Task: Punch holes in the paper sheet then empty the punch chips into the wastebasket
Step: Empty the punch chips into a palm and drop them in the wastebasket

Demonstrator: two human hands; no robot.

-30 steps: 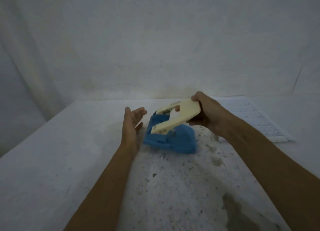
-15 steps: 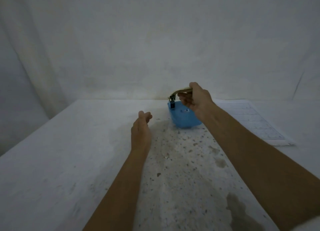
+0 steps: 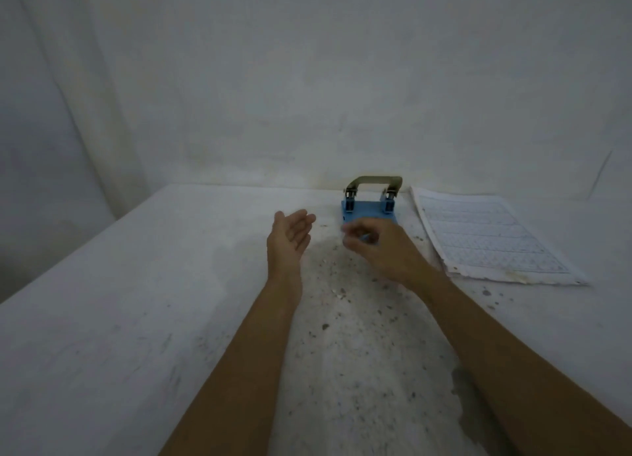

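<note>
A blue hole punch [image 3: 370, 209] with a cream lever raised stands upright at the back of the table, near the wall. My right hand [image 3: 379, 247] hovers just in front of it, blurred, fingers curled loosely and holding nothing that I can make out. My left hand [image 3: 289, 238] is to the left of the punch, palm turned up and fingers apart, empty. A stack of printed paper sheets [image 3: 485, 240] lies flat to the right of the punch, with small holes along its near edge. No wastebasket is in view.
The white table [image 3: 119, 301] is speckled with small chips and dark specks in front of the punch [image 3: 338, 291]. A grey stain [image 3: 461, 384] marks the near right. A white draped wall [image 3: 307, 79] closes the back.
My right hand turned the punch upright, set it down at the back of the table and let go of it. My left hand stayed open beside it.
</note>
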